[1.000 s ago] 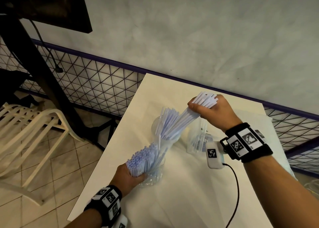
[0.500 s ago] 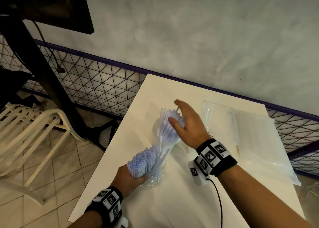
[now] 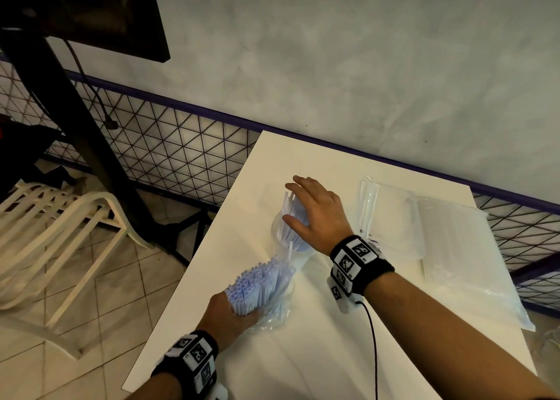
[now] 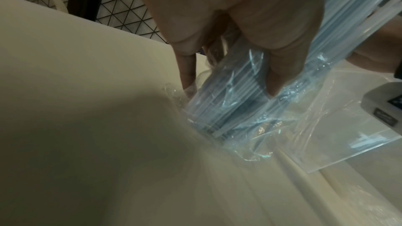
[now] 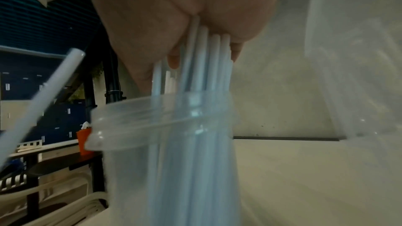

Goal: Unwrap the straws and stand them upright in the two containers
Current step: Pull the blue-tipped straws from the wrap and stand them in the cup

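**Straws in one container, a bundle in the left hand**

While the head view takes in the whole white desk, it shows the right hand spread flat, fingers straight, over the tops of the straws standing in a clear container near the far left part of the desk. The right wrist view adds what the head view hides: the palm rests on the straw ends, the straws run down inside the container, and one loose straw leans at the left, outside the rim.

The left hand grasps a bundle of straws still in its crinkled plastic wrap, tilted toward the container. Only the left wrist view shows the fingers curled round the wrapped bundle, its lower end on the desk. Empty plastic bags lie on the right side of the desk.
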Demonstrator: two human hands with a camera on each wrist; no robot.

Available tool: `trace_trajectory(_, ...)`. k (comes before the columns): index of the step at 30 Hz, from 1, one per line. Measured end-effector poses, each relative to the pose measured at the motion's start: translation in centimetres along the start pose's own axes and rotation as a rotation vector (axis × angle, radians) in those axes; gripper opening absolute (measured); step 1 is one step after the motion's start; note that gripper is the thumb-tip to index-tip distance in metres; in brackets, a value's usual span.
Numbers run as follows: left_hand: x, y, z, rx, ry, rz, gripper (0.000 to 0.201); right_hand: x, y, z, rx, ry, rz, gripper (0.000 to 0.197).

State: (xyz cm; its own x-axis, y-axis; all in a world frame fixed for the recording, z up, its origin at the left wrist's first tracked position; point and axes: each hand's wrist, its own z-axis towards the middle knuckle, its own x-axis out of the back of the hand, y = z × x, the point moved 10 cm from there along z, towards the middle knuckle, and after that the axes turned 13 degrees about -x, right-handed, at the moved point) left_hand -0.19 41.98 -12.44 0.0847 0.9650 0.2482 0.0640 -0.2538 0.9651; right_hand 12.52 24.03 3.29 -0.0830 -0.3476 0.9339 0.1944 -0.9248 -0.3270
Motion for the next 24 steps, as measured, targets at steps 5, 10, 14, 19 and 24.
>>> trace_trajectory(5,-0.1,0.0,-0.1,0.005,-0.008,0.000,0.045,-1.1,-1.2,1.2,0.100,-0.053,0.004,0.040)
trace_trajectory(10,0.0,0.2,-0.1,-0.006,-0.008,0.012,0.043,0.9,0.3,1.9,-0.035,0.098,0.224,0.007)
trace_trajectory(14,-0.1,0.0,0.0,0.007,-0.017,-0.001,0.043,1.1,1.0,1.6,-0.020,0.130,0.236,0.013)
trace_trajectory(19,-0.2,0.1,-0.1,-0.002,-0.026,-0.013,0.043,-0.3,-0.3,0.0,0.148,0.124,-0.081,0.034)
trace_trajectory(24,0.0,0.2,0.0,-0.009,-0.030,0.000,0.042,2.6,-1.7,-1.3,0.156,0.085,0.141,0.038)
